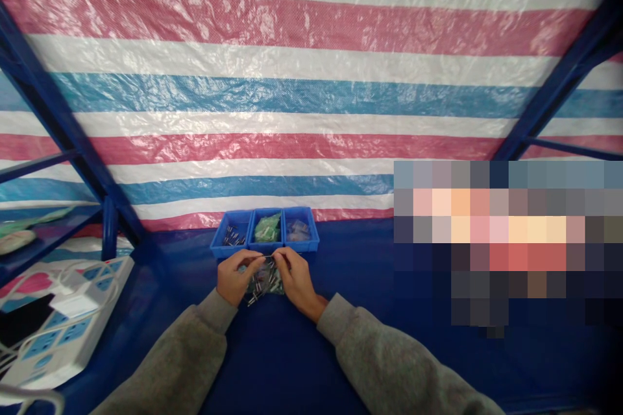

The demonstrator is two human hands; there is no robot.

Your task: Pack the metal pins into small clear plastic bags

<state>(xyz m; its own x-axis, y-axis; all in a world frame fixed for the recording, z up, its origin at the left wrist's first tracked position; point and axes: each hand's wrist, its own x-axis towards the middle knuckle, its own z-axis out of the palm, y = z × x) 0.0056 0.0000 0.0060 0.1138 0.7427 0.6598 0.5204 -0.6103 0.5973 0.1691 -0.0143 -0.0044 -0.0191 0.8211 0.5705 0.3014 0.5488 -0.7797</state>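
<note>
My left hand (237,273) and my right hand (294,277) meet in front of the bins, thumbs and fingers pinched towards each other. A thin, pale piece (268,256) spans the gap between the fingertips; it is too small to name. Just below, a clear plastic bag (267,280) lies on the table with several slim dark-and-silver rods, some sticking out at its lower left. Behind the hands stand three joined blue bins. The left bin (217,241) holds similar rods, the middle one a green bag (267,228), the right one a clear bag of small parts (298,231).
A white power strip (73,350) with a charger (78,296) and cables lies at the left. Blue metal frame posts (73,117) flank the dark blue table (272,363). A striped plastic sheet (311,97) hangs behind. An area at the right is pixelated.
</note>
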